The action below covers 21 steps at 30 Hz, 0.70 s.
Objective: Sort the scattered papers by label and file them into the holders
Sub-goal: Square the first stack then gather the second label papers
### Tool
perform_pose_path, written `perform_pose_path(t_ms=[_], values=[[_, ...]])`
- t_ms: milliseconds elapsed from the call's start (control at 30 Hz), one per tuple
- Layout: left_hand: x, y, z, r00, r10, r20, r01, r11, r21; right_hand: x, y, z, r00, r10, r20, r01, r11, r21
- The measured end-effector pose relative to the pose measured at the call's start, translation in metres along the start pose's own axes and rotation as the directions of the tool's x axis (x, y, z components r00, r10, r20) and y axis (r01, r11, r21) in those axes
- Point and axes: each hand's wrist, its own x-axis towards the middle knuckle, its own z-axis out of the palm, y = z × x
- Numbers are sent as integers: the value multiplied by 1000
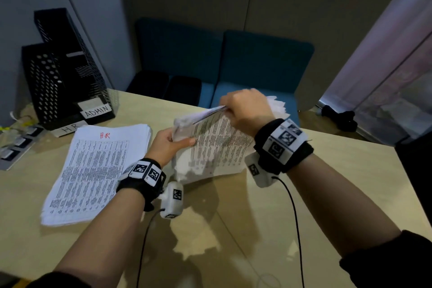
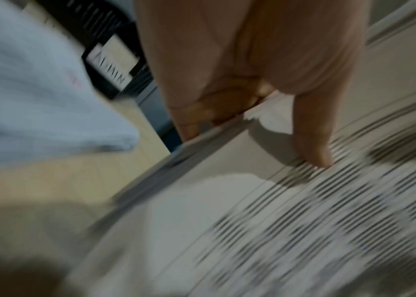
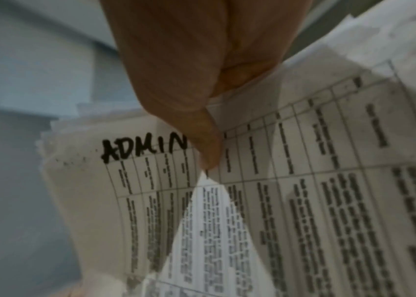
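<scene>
Bundle of papers [image 1: 217,145] raised clear of the surface [image 1: 304,206], gripped at two edges. Left hand [image 1: 167,145] clenched on the bundle's near-left edge, thumb [image 2: 313,148] pressed flat on the printed top page, remaining fingers [image 2: 201,112] curled beneath; probably arranged so as to steady the whole bundle while the other grip works. Right hand [image 1: 247,110] pinching the far top edge of the sheets, thumb [image 3: 206,144] lying just beside a handwritten black label, ADMIN [image 3: 143,148], on the upper sheet; probably held so in order to lift and fan the upper edges enough to read each label.

To the left of the left grip, flat on the surface and apart from it: sorted pile [image 1: 98,170], top sheet marked HR in red. Likely set face up so that the category stays readable during sorting.

Beyond that pile, further left of both grips, two black perforated holders standing upright against the wall: one labelled ADMIN [image 1: 70,65], one labelled HR [image 1: 39,86], label cards facing forward at their bases. No paper visible inside either, though the interiors are mostly hidden.

Judged stage: sorting under way, filing not yet begun. Left wrist view motion-blurred; fine print illegible throughout.
</scene>
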Motion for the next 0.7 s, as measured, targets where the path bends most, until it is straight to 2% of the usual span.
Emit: perform_pose_path(t_ms=[67, 100, 200, 300, 367, 500, 567, 700], values=[[2, -5, -11, 999, -50, 11, 48, 992, 114, -6, 23, 2, 988, 150, -21, -142, 964, 223], [1, -7, -16, 998, -60, 3, 59, 992, 113, -11, 36, 5, 972, 234, -6, -214, 897, 386], [-1, -10, -27, 993, -90, -74, 83, 992, -96, -28, 72, 31, 900, 421, 111, -356, 565, 745], [-1, -7, -19, 986, -123, -117, 67, 916, -395, -52, 80, 65, 843, 492, 218, -367, 230, 901], [-2, 0, -6, 987, -64, -146, -3, 907, -420, -66, 76, 87, 805, 539, 248, -341, 78, 937], [-7, 6, 14, 958, 66, -279, -142, 955, -260, -87, 61, 116, 690, 656, 308, -298, -131, 946], [-9, -1, 20, 953, 73, -296, -154, 953, -261, -97, 56, 129, 685, 648, 334, -292, -176, 940], [-13, -30, 21, 960, -26, -277, -40, 973, -229, -110, 49, 148, 707, 626, 329, -243, -222, 944]])
